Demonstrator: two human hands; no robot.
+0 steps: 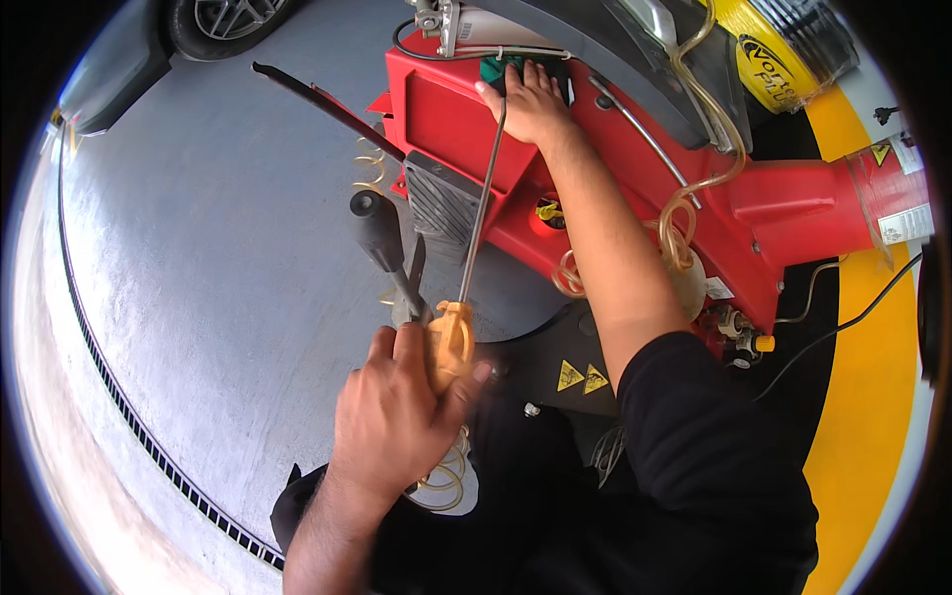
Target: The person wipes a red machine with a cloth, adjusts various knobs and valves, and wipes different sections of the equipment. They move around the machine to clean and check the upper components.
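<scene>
My left hand (pixel 387 421) is closed around the orange handle of an air blow gun (pixel 451 347). Its long thin metal tube slants up and away, with the tip close to my right thumb. Just beyond my left fingers is a lever with a black grip (pixel 379 233); whether they touch cannot be told. My right hand (pixel 535 104) lies flat with fingers stretched over a green cloth (pixel 492 69), which rests on the red body of a tyre changer (pixel 441 124). Most of the cloth is hidden under that hand.
A ridged grey pad (pixel 446 203) sits at the machine's side, near a long black bar (pixel 322 104). Clear coiled hose (pixel 677 228) hangs to the right of my right arm. A yellow and black drum (pixel 778 59) stands far right. A car wheel (pixel 228 20) shows far left.
</scene>
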